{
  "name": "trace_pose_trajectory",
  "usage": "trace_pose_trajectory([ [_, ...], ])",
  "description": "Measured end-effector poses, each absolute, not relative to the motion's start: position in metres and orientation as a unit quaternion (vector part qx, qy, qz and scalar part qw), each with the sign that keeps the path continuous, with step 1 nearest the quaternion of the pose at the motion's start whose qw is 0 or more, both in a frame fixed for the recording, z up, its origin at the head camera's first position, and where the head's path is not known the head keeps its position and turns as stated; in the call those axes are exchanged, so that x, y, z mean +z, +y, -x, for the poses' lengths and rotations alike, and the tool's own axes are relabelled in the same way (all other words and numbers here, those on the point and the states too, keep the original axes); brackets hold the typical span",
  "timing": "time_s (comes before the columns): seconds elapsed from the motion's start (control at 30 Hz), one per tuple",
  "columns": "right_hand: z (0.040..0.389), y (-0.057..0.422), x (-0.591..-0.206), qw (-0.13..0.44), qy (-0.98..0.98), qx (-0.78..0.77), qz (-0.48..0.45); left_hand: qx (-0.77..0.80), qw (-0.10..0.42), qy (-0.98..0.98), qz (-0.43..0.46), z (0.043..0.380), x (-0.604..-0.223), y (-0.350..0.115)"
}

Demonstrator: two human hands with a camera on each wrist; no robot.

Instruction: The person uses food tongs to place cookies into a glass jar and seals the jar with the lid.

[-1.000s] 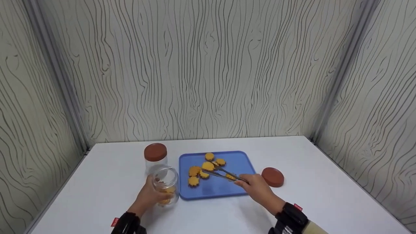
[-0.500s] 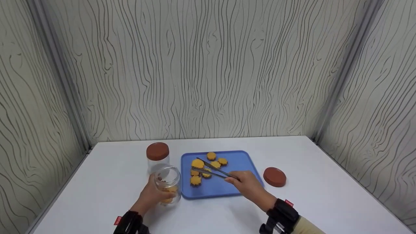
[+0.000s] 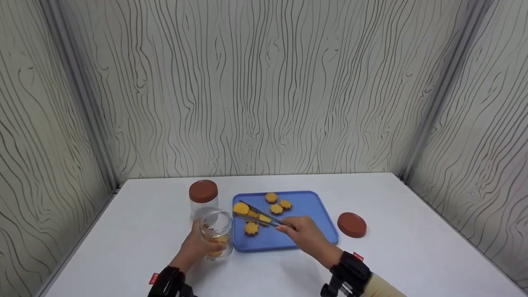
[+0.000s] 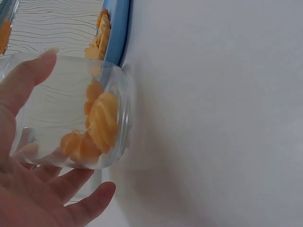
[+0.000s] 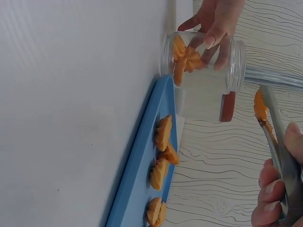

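Observation:
My left hand (image 3: 200,245) grips a clear, lidless jar (image 4: 71,113) with several ridged yellow cookies (image 4: 102,120) at its bottom. The jar stands beside the left edge of a blue tray (image 3: 284,241). Tongs (image 5: 279,142) are held in my right hand (image 3: 307,235), over the tray's left side. Pinched between the tong tips is a cookie (image 5: 260,106), raised above the tray and level with the jar's mouth in the right wrist view. More cookies (image 3: 251,228) lie on the tray, some partly hidden beneath the tongs.
A second clear jar with a brown lid (image 3: 203,192) stands behind the first one. To the right of the tray a loose brown lid (image 3: 352,225) lies on the white table (image 3: 396,264). Wood-patterned panels (image 3: 247,90) enclose the back and sides.
My right hand has carried the tongs and the pinched cookie leftward across the tray, towards the lidless jar. The left hand keeps its hold on the jar. The head view has shifted slightly.

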State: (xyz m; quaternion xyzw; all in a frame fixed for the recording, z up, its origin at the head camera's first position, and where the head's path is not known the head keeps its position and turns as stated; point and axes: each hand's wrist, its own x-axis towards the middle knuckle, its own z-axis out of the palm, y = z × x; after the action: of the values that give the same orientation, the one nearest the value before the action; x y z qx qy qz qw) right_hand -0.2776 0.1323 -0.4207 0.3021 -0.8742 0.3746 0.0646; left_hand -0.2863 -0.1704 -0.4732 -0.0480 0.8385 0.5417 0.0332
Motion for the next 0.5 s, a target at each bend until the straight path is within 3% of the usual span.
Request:
trace_pose_trajectory([
  [0.5, 0.277, 0.107, -0.421, 0.056, -0.87, 0.365, -0.325, 0.547, 0.017, 0.836, 0.036, 0.283, -0.474, -0.17],
])
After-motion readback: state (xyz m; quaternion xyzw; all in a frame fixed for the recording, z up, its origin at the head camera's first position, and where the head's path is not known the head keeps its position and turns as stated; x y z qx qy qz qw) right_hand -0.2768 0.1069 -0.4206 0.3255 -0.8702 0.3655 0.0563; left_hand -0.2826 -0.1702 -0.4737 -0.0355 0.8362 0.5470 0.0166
